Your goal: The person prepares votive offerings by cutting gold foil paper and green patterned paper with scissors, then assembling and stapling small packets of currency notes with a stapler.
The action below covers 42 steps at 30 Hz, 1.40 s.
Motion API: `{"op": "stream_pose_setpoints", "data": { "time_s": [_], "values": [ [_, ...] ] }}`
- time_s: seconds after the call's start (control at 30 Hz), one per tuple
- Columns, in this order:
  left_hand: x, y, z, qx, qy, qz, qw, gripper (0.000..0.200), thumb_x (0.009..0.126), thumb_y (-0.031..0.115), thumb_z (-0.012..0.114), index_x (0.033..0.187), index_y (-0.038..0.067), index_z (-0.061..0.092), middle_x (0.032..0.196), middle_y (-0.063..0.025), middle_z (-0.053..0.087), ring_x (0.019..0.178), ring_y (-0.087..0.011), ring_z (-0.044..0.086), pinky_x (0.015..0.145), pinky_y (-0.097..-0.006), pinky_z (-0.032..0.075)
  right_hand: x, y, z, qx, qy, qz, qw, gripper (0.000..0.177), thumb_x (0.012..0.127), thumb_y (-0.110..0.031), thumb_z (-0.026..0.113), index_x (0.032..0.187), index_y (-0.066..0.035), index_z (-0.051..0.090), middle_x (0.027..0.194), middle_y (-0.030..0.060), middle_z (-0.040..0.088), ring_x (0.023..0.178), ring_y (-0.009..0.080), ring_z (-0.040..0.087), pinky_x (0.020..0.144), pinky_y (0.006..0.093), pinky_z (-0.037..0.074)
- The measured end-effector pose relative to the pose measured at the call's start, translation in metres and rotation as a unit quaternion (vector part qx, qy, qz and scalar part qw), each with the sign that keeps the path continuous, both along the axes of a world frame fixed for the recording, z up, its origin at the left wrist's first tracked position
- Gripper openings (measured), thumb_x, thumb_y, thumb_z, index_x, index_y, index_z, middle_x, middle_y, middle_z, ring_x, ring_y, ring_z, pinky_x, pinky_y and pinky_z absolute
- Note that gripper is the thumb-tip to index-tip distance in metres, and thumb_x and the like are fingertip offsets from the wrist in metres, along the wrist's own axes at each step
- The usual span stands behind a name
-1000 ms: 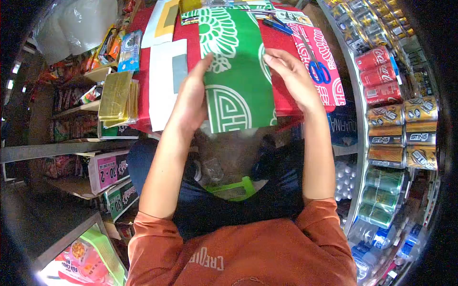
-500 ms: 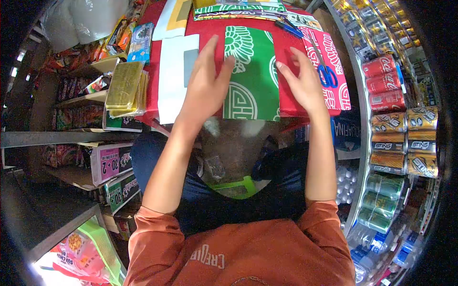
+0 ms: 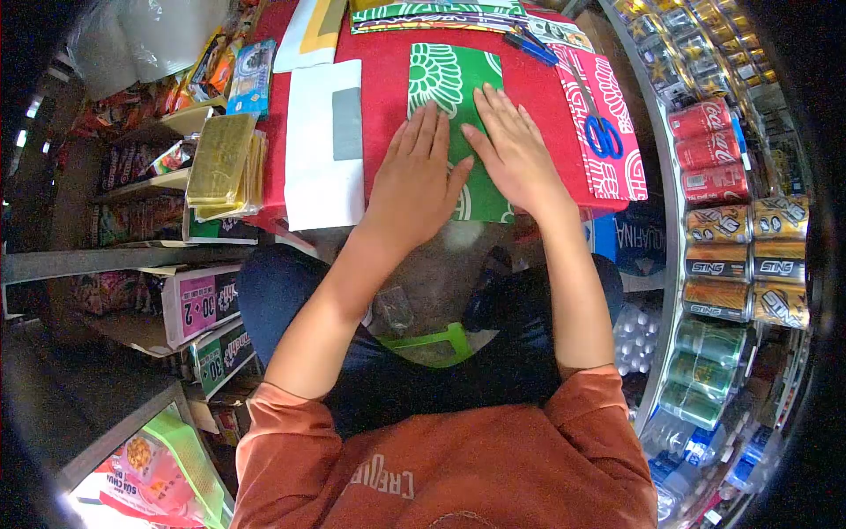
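A green sheet with white patterns lies on the red-covered table. My left hand rests flat over the sheet's left edge, its fingers stretched out. Over the sheet's right part lies my right hand, also flat with fingers extended. The two hands are close together but apart, and they hide the sheet's middle. To the left is a white sheet with a grey rectangle. Blue-handled scissors rest on a pink patterned sheet at the right.
Stacked patterned sheets and a blue pen-like item lie at the back. A gold packet stack stands at the table's left edge. Drink cans line the right shelf; boxed goods fill the left one.
Both hands have come down flat onto the green sheet and moved closer together. Earlier they were held apart at its two sides, fingers curved.
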State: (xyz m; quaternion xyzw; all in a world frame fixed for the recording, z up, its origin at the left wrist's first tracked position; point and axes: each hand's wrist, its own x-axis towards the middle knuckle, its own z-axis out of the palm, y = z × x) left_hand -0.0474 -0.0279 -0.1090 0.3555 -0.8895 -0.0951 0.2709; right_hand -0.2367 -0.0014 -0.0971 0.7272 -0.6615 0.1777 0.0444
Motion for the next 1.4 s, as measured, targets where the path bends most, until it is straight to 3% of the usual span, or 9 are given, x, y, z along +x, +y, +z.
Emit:
{"op": "stream_pose_setpoints", "data": {
  "time_s": [0.3,0.5,0.63,0.83,0.9,0.97,1.1,1.27,1.4],
  "values": [
    [0.0,0.002,0.01,0.006,-0.003,0.024,1.0,0.063,0.105,0.04,0.048,0.147,-0.007,0.042,0.156,-0.031,0.035,0.146,-0.0437,0.034,0.122,-0.0516,0.026,-0.072,-0.075,0.02,-0.198,-0.012,-0.07,0.978,0.05,0.098,-0.038,0.059,0.131,0.0,0.059,0.124,0.0222,0.065,0.117,0.0396,0.061,0.102,0.0522,0.045],
    [-0.003,0.003,0.008,0.013,-0.008,0.036,0.999,0.062,0.104,0.039,0.049,0.148,-0.005,0.041,0.156,-0.0305,0.035,0.147,-0.0427,0.032,0.123,-0.0513,0.023,-0.133,-0.124,0.012,-0.06,0.098,-0.153,0.981,0.056,0.092,-0.048,0.066,0.123,-0.002,0.064,0.123,0.022,0.066,0.116,0.0393,0.062,0.094,0.0612,0.045],
    [-0.004,0.003,0.008,0.013,-0.017,0.043,0.999,0.063,0.104,0.038,0.049,0.148,-0.005,0.041,0.157,-0.0295,0.035,0.148,-0.0411,0.032,0.123,-0.0502,0.023,-0.118,-0.108,0.038,0.024,0.054,-0.174,0.983,0.053,0.091,-0.045,0.07,0.122,-0.003,0.062,0.121,0.0222,0.066,0.11,0.0403,0.065,0.094,0.0553,0.047],
    [-0.003,0.005,0.009,0.018,-0.007,0.055,0.998,0.064,0.103,0.039,0.049,0.147,-0.006,0.042,0.157,-0.0277,0.036,0.148,-0.0397,0.033,0.123,-0.0498,0.023,-0.06,-0.086,0.028,-0.029,-0.236,0.045,0.97,0.052,0.094,-0.044,0.07,0.124,-0.005,0.051,0.107,0.0198,0.07,0.104,0.0349,0.069,0.09,0.0424,0.051],
    [-0.005,0.004,0.01,0.013,0.0,0.057,0.998,0.064,0.103,0.04,0.05,0.146,-0.006,0.043,0.156,-0.0277,0.037,0.147,-0.0398,0.034,0.123,-0.0499,0.023,-0.027,-0.077,0.046,0.054,-0.255,0.013,0.965,0.049,0.095,-0.043,0.07,0.121,-0.005,0.057,0.105,0.0192,0.07,0.101,0.0327,0.069,0.089,0.0412,0.052],
    [-0.005,0.004,0.007,0.007,0.004,0.064,0.998,0.064,0.102,0.04,0.05,0.146,-0.006,0.044,0.155,-0.028,0.039,0.146,-0.0399,0.036,0.123,-0.0499,0.024,-0.011,-0.079,0.048,0.08,-0.236,0.057,0.967,0.041,0.095,-0.035,0.071,0.119,-0.003,0.06,0.109,0.0124,0.068,0.1,0.0207,0.064,0.088,0.0349,0.049],
    [-0.005,0.004,0.005,-0.007,0.007,0.065,0.998,0.064,0.102,0.041,0.051,0.144,-0.007,0.046,0.153,-0.0291,0.041,0.145,-0.0402,0.038,0.123,-0.05,0.024,0.005,-0.098,0.039,0.009,-0.157,0.206,0.966,0.029,0.088,-0.025,0.077,0.102,-0.002,0.068,0.098,0.0125,0.066,0.094,0.0253,0.064,0.084,0.0355,0.049],
    [-0.007,0.004,-0.001,-0.009,0.013,0.075,0.997,0.063,0.102,0.041,0.052,0.143,-0.006,0.046,0.152,-0.0294,0.042,0.144,-0.04,0.039,0.122,-0.0508,0.026,0.011,-0.113,0.03,-0.019,-0.072,0.182,0.981,0.037,0.083,-0.036,0.078,0.101,-0.004,0.071,0.098,0.0129,0.066,0.098,0.0341,0.064,0.085,0.046,0.047],
    [-0.006,0.006,0.002,-0.008,0.01,0.076,0.997,0.063,0.102,0.041,0.051,0.144,-0.006,0.046,0.151,-0.0291,0.043,0.142,-0.0406,0.041,0.121,-0.0508,0.027,0.001,-0.146,0.017,-0.102,-0.053,0.197,0.974,0.042,0.085,-0.035,0.079,0.105,0.001,0.072,0.097,0.0173,0.068,0.09,0.0346,0.066,0.08,0.042,0.052]
  ]
}}
